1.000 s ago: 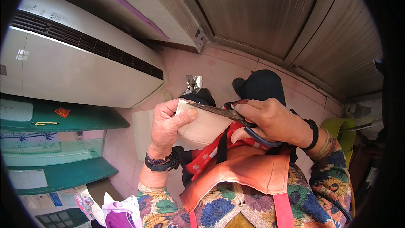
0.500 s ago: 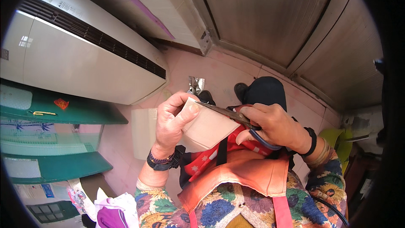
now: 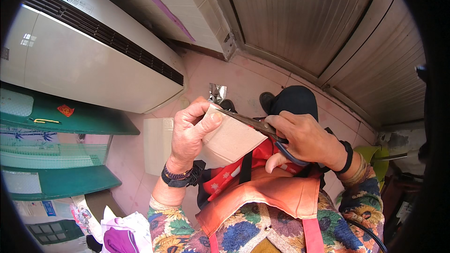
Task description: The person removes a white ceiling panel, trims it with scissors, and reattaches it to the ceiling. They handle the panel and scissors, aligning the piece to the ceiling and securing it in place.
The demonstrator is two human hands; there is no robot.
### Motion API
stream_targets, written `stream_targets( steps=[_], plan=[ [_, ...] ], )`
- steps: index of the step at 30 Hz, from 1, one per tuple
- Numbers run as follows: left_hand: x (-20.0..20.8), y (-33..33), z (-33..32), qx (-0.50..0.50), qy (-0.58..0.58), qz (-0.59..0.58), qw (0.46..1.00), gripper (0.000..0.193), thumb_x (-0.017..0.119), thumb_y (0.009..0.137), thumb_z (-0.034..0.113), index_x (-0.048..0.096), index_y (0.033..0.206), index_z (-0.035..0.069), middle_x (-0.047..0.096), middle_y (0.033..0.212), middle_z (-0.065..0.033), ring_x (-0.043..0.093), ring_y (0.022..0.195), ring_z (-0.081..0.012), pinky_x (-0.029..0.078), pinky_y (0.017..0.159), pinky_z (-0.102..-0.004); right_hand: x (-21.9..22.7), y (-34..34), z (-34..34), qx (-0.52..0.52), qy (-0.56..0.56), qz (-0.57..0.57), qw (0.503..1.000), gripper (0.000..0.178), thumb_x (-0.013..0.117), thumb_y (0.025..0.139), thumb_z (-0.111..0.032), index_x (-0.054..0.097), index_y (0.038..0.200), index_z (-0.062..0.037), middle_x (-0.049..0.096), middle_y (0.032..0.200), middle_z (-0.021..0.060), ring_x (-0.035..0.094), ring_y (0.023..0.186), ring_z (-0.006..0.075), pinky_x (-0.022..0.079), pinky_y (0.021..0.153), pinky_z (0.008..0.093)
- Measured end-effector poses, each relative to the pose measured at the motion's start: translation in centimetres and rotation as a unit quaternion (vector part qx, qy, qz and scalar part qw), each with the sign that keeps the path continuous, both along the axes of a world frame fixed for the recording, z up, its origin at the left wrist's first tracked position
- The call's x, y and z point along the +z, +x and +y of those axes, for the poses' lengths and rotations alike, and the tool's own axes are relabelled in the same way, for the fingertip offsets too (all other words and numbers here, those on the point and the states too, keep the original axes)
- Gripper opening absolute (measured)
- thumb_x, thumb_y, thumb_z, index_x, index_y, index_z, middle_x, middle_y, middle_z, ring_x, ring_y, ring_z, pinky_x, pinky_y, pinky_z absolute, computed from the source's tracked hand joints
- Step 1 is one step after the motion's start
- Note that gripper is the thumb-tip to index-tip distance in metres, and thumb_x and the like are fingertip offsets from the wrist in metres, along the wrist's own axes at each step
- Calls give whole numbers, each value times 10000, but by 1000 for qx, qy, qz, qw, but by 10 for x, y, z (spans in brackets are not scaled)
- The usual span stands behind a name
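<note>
My left hand (image 3: 191, 131) pinches the upper left corner of a beige piece of cardboard (image 3: 234, 141) between thumb and fingers. The piece is held tilted above my lap. In my right hand (image 3: 307, 140) is a pair of scissors (image 3: 251, 122) with dark blades and a blue-grey handle. Its blades lie along the upper edge of the cardboard, their tips close to my left thumb. Whether the blades are parted cannot be made out. Below the cardboard is a red cloth with white snowflakes (image 3: 220, 183), beside an orange apron (image 3: 267, 201).
Another pale cardboard sheet (image 3: 157, 145) is on the pink tiled floor at left. Crumpled silver foil (image 3: 217, 93) lies near my shoe. A white air conditioner (image 3: 103, 61) and green shelves (image 3: 70, 180) stand left, white and purple cloth (image 3: 124, 236) below. Brown panelled doors (image 3: 300, 18) are ahead.
My right thumb has shifted slightly down and away from the cardboard. My left hand keeps its grip, and the scissors stay along the upper edge. The view has tilted a little.
</note>
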State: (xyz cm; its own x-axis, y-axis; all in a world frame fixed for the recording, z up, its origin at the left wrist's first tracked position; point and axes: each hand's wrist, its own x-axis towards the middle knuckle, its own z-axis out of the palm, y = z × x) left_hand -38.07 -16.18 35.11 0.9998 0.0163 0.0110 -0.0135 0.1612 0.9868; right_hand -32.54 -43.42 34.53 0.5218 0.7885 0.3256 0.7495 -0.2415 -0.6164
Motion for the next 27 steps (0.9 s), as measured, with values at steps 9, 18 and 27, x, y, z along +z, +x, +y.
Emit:
stream_targets(
  steps=[9,18,27],
  plan=[
    [-1,1,0,-1,-2,-14,1000,169,742,865,100,698,980,-16,552,888,22,505,821,-67,396,757,-206,-1,4,0,25,2,34,999,839,794,646,-622,562,1092,49,578,835,204,621,744,385,509,639,399],
    [-1,4,-3,-15,10,-12,1000,176,745,859,100,700,980,-20,561,890,18,509,824,-72,397,756,-213,-4,5,1,16,15,14,1000,768,787,664,-606,578,1032,35,570,795,189,616,707,373,499,602,393],
    [1,5,-6,-23,-14,-14,1000,179,759,837,94,712,969,-17,584,903,5,522,844,-92,399,789,-235,-9,6,3,1,43,-35,998,628,733,751,-585,557,861,8,529,677,147,578,573,341,452,495,383]
  ],
)
